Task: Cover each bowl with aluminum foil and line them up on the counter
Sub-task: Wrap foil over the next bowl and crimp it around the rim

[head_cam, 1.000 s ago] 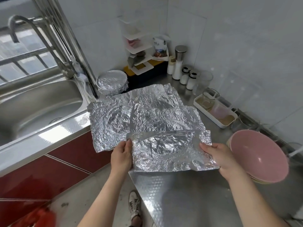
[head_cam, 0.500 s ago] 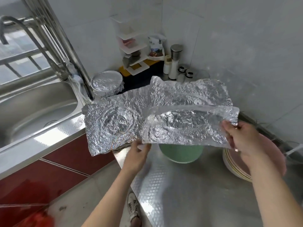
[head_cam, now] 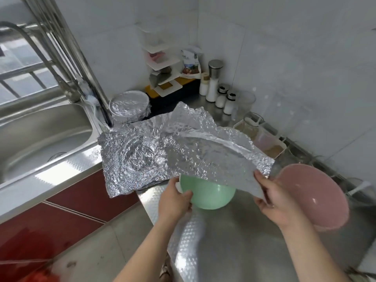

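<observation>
A crinkled sheet of aluminum foil (head_cam: 211,157) hangs over a green bowl (head_cam: 209,195) on the steel counter (head_cam: 234,231) and hides its far half. My left hand (head_cam: 175,198) pinches the sheet's near left corner by the bowl's rim. My right hand (head_cam: 272,198) grips the near right edge. More used foil sheets (head_cam: 130,157) lie flat to the left. A foil-covered bowl (head_cam: 129,106) stands at the back beside the sink. A pink bowl (head_cam: 313,196) sits on a stack at the right.
The steel sink (head_cam: 40,135) and tap (head_cam: 26,37) are on the left. Salt shakers and jars (head_cam: 221,92), a white corner shelf (head_cam: 162,66) and a tray of containers (head_cam: 262,139) line the back wall. Red cabinet fronts (head_cam: 50,226) lie below the counter.
Both hands lifted one foil sheet off the pile, uncovering the green bowl, and have now lowered and spread it over that bowl. The head view tilted slightly.
</observation>
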Tool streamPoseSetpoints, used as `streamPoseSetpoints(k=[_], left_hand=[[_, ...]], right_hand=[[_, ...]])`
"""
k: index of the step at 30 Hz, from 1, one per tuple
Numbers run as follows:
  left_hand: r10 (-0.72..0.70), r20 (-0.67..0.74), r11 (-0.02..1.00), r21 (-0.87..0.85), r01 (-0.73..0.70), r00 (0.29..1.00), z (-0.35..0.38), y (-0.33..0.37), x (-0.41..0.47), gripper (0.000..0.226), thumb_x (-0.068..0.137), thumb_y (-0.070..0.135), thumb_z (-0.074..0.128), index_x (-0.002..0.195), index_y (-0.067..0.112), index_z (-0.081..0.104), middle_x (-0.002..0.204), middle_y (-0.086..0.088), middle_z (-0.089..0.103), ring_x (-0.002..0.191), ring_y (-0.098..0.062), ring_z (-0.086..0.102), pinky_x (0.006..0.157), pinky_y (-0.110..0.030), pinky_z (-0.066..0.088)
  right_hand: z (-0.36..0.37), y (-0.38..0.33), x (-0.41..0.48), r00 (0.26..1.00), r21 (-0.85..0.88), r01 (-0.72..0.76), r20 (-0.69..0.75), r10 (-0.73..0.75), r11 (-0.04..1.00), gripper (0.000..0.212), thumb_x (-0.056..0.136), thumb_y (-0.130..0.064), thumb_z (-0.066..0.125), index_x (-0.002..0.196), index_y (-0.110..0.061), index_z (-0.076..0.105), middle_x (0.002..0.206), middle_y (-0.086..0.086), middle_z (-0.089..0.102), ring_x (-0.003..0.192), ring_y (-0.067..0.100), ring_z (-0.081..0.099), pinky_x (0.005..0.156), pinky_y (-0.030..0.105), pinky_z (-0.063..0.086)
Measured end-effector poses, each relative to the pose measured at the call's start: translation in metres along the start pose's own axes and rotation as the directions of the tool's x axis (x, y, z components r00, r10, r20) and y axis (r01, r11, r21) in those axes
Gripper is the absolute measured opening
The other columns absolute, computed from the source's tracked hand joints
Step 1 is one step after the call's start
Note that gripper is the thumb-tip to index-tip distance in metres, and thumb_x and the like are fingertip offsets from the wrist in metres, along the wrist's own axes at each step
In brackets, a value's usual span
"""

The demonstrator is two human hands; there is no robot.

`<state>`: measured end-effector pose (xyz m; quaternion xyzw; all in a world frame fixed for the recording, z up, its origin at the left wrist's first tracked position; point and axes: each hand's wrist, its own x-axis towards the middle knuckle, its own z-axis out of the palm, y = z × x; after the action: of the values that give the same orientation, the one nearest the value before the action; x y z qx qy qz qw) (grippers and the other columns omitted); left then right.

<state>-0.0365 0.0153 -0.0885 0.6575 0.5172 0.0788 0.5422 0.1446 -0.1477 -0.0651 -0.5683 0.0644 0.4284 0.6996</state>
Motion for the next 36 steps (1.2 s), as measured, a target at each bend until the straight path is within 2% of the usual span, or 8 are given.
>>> streamPoseSetpoints(k=[8,13,15,18,26,30,33,36], left_hand=[[-0.211,0.086,0.936,-0.268,0.227,0.974,-0.062,-0.039,-0.027,0.024,0.101,0.005,0.043,0.104,-0.01,0.062,0.069,-0.015,0.073,0.056,-0.021,0.07,0.049,-0.026,0.054],[-0.203,0.029,0.613,-0.775,0.15,0.979,-0.101,-0.04,-0.032,0.031,0.101,0.043,0.044,0.108,0.018,0.062,0.108,-0.007,0.07,0.097,-0.025,0.067,0.086,-0.044,0.053],[-0.129,0.037,0.733,-0.67,0.12,0.991,-0.111,-0.044,-0.036,0.044,0.095,0.054,0.053,0.129,0.026,0.052,0.119,-0.005,0.065,0.106,-0.024,0.063,0.096,-0.046,0.048],[0.086,-0.04,0.948,-0.306,-0.094,0.995,-0.107,-0.047,-0.04,0.075,0.088,0.019,0.071,0.139,0.053,0.028,0.105,-0.013,0.064,0.085,-0.02,0.062,0.071,-0.03,0.052],[0.188,-0.127,0.931,-0.293,-0.218,0.974,-0.097,-0.056,-0.044,0.045,0.098,0.004,0.051,0.107,0.049,0.052,0.076,-0.017,0.047,0.062,-0.024,0.042,0.05,-0.023,0.039],[0.185,-0.078,0.942,-0.271,-0.2,0.98,-0.116,-0.046,-0.047,0.044,0.101,0.003,0.041,0.109,0.032,0.072,0.07,-0.011,0.056,0.083,-0.055,0.038,0.078,-0.06,0.046],[0.219,-0.087,0.919,-0.317,-0.236,0.972,-0.121,-0.037,-0.041,0.048,0.1,0.004,0.046,0.12,0.044,0.065,0.061,-0.003,0.041,0.054,-0.029,0.03,0.048,-0.031,0.036],[0.234,-0.113,0.917,-0.305,-0.258,0.966,-0.117,-0.023,-0.034,0.048,0.099,0.005,0.05,0.126,0.044,0.058,0.075,-0.001,0.055,0.059,-0.018,0.047,0.057,-0.024,0.043]], right_hand=[[0.01,0.038,-0.006,0.998,-0.16,-0.036,0.049,0.044,0.987,0.067,0.07,-0.037,0.083,0.106,0.014,0.058,0.068,0.016,0.05,0.034,0.017,0.039,0.037,0.021,0.028],[0.022,0.042,-0.007,0.999,-0.277,0.003,0.042,0.009,0.961,0.017,0.083,-0.015,0.066,0.076,-0.004,0.055,0.042,-0.002,0.047,0.027,0.005,0.038,0.028,0.016,0.027],[0.025,0.043,-0.007,0.998,-0.416,0.063,0.04,-0.05,0.907,0.022,0.089,-0.015,0.064,0.072,-0.006,0.055,0.04,-0.006,0.051,0.03,0.003,0.043,0.033,0.016,0.032],[0.022,0.041,-0.004,0.998,-0.603,0.061,0.011,-0.068,0.796,0.026,0.091,-0.02,0.064,0.07,-0.009,0.056,0.036,-0.011,0.05,0.031,-0.002,0.043,0.036,0.012,0.032],[0.017,0.039,-0.012,0.999,-0.469,-0.047,-0.044,0.03,0.882,0.016,0.091,-0.019,0.064,0.096,-0.003,0.066,0.061,-0.001,0.066,0.05,0.012,0.052,0.04,0.018,0.038],[0.023,0.014,-0.024,0.999,-0.256,-0.021,0.025,0.028,0.966,0.025,0.089,-0.001,0.06,0.113,-0.007,0.058,0.085,0.001,0.071,0.066,0.007,0.068,0.049,0.011,0.048],[0.037,-0.013,-0.033,0.996,-0.391,0.071,0.081,-0.042,0.918,0.042,0.077,-0.011,0.074,0.114,0.001,0.059,0.074,0.004,0.07,0.058,0.022,0.058,0.042,0.018,0.041],[0.053,-0.044,-0.049,0.976,-0.537,0.214,0.079,-0.204,0.816,0.045,0.068,-0.026,0.082,0.104,-0.005,0.064,0.085,0.02,0.068,0.07,0.027,0.055,0.055,0.028,0.042]])
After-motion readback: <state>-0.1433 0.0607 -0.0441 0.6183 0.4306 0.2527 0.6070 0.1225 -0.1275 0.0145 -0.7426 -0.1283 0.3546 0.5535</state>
